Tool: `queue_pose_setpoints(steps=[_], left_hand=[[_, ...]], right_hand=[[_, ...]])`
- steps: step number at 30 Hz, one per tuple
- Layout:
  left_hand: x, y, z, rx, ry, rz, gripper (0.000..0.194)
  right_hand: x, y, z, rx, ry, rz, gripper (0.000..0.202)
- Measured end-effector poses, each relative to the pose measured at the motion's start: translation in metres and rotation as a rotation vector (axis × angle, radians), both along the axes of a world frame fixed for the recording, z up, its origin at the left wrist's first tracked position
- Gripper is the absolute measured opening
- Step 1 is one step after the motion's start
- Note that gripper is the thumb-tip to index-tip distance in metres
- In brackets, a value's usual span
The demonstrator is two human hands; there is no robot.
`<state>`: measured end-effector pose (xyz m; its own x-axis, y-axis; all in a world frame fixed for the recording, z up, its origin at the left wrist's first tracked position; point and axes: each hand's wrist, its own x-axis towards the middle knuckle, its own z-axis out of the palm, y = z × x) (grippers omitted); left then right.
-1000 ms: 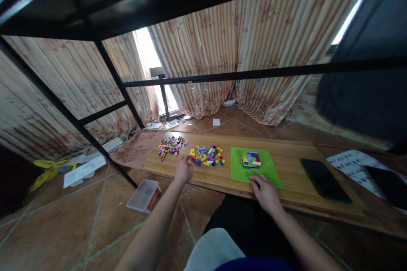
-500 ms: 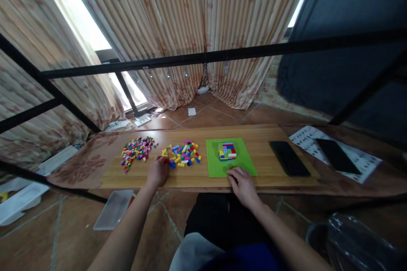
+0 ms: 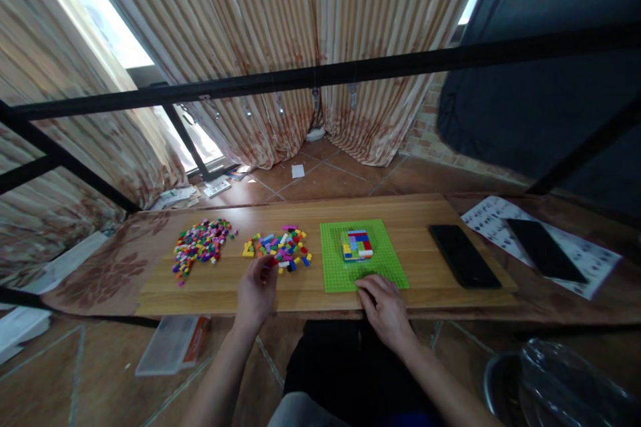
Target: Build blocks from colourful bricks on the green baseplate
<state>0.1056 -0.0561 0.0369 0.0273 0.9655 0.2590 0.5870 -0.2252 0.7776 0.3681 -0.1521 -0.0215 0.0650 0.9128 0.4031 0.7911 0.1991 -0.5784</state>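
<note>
We judge that the step in hand is picking out a single brick: our left hand (image 3: 257, 290) is at the near edge of the loose brick pile (image 3: 286, 241), its fingers bent, with thumb and forefinger nearly together. A bit of red shows at those fingertips, but we cannot tell whether it is gripped or lies just behind them. Our right hand (image 3: 386, 310) rests at the near edge of the green baseplate (image 3: 332, 275), fingers loosely curled; we cannot tell whether it pinches anything. The many-coloured brick block (image 3: 357, 245) sits on that baseplate, just beyond the right hand and to the right of the loose pile. To our minds, the next move calls for a sure pinch on one brick, a carry rightward across the wooden board (image 3: 425, 213), and careful lining up of studs, with the baseplate kept steady.
</note>
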Motion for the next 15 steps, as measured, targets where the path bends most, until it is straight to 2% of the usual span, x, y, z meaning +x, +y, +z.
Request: queue_pose_setpoints(steps=[3,5,10,15], left_hand=[[0.036,-0.014,0.004,-0.021,-0.11,-0.13,0.027],[0.059,-0.019,0.003,-0.061,-0.188,-0.172,0.028],[0.105,-0.009,-0.009,-0.204,-0.419,-0.172,0.023],[0.137,0.006,-0.013,-0.272,-0.434,-0.117,0.025]], right_hand=[[0.0,0.0,0.0,0.008,0.003,0.002,0.016],[0.0,-0.001,0.0,0.014,0.003,0.004,0.017],[0.001,-0.001,-0.002,0.023,-0.011,0.005,0.018],[0.001,-0.002,-0.003,0.044,-0.025,0.005,0.018]])
